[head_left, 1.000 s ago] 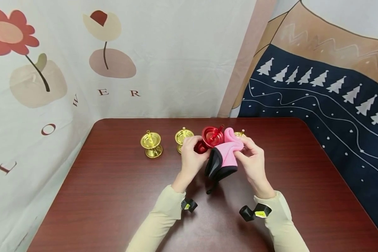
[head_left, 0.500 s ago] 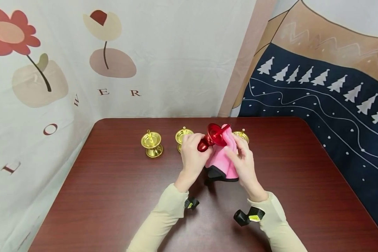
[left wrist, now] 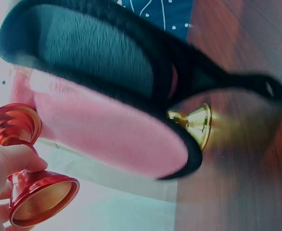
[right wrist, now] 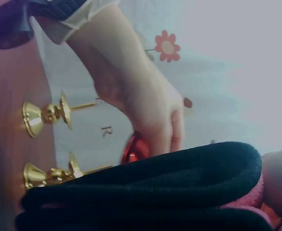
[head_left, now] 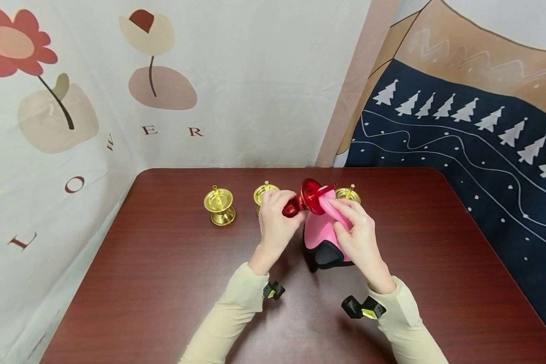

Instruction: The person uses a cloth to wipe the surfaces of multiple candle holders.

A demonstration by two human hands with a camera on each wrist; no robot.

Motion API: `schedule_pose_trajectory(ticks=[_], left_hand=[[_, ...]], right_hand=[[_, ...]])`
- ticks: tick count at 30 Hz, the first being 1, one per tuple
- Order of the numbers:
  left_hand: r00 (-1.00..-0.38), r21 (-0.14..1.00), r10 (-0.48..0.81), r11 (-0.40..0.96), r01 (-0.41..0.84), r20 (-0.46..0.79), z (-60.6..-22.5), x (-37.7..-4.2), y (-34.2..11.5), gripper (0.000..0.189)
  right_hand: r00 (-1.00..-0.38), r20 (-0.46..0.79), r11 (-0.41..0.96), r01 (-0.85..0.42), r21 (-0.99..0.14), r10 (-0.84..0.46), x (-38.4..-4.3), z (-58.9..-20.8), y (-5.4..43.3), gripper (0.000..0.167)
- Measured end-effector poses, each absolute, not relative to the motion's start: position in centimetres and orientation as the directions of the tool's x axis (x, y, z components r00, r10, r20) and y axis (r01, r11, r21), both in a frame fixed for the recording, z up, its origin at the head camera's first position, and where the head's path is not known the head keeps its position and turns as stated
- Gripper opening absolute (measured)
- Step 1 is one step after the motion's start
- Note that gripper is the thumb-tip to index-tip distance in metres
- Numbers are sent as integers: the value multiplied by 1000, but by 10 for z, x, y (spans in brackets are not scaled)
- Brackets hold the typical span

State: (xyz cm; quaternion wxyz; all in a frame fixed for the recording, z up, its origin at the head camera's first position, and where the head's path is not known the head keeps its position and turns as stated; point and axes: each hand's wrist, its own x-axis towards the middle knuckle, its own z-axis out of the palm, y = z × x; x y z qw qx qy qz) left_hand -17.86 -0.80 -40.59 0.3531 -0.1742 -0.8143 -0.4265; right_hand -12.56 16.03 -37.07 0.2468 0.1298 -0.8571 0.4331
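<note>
My left hand point(head_left: 275, 222) grips a red metal candlestick point(head_left: 310, 197) by its lower part and holds it tilted above the table, its spike pointing right. My right hand point(head_left: 359, 230) pinches a folded pink plush cloth point(head_left: 320, 230) with black trim and presses a fold of it against the candlestick's dish and spike. In the left wrist view, the candlestick's hollow base point(left wrist: 44, 199) faces the camera, and a black strap point(left wrist: 249, 82) hangs from the cloth's edge. In the right wrist view, the cloth's black border hides most of the red candlestick.
Three gold candlesticks stand upright in a row at the back of the brown table point(head_left: 164, 283): one at left point(head_left: 218, 201), one in the middle point(head_left: 265, 192) partly behind my left hand, one at right point(head_left: 349, 194) partly behind my right hand. Printed curtains point(head_left: 255, 91) hang behind.
The red candlestick has tipped from nearly upright to leaning right. My right hand has moved left, then shifted its grip, bringing the pink cloth onto the dish and spike.
</note>
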Motion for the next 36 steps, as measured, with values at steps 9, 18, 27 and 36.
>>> schedule_pose_trajectory(ticks=[9,18,27,36], left_hand=[[-748,651,-10,501,571,663,-405,-180,-13,30],[-810,728,107,383,568,576,-396,-173,-13,31],[-833,766,91,349,540,546,-396,-174,-14,30],[-841,780,90,333,530,533,-395,-175,-15,30]], right_hand=[[-854,520,614,-417,-670,-13,-118,-355,175,38],[-838,545,636,-430,-640,-17,-132,-346,175,38],[-776,616,706,-513,-488,-137,-129,-345,169,40],[-774,616,745,-494,-448,-143,-128,-335,172,39]])
